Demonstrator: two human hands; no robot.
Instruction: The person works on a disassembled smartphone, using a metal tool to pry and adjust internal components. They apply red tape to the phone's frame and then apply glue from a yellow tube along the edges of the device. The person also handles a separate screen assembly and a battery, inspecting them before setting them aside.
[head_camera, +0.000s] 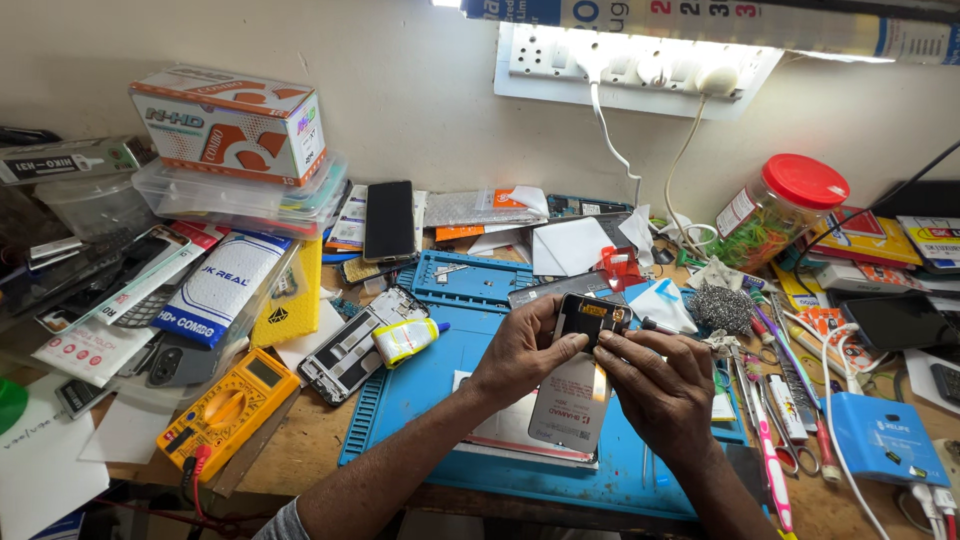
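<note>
Both hands meet over the middle of the blue work mat (430, 400), sharing one small dark phone part (592, 318) between them. The left hand (520, 350) has its grip closed narrow on the part's left edge, thumb lying along the underside. The right hand (660, 385) closes its grip on the right and lower edge, fingertips (612, 345) pressed to the part. So the part sits right between the two grips, held up off the counter (300, 450), with an orange strip hanging down from it. Directly below the grips lies a white phone panel (570, 410) on the mat. Just left of the left grip rests a small yellow glue bottle (405, 340) on an opened phone frame (350, 350). Farther left sits a yellow multimeter (228, 410). Right of the right grip lie scissors and brushes.
</note>
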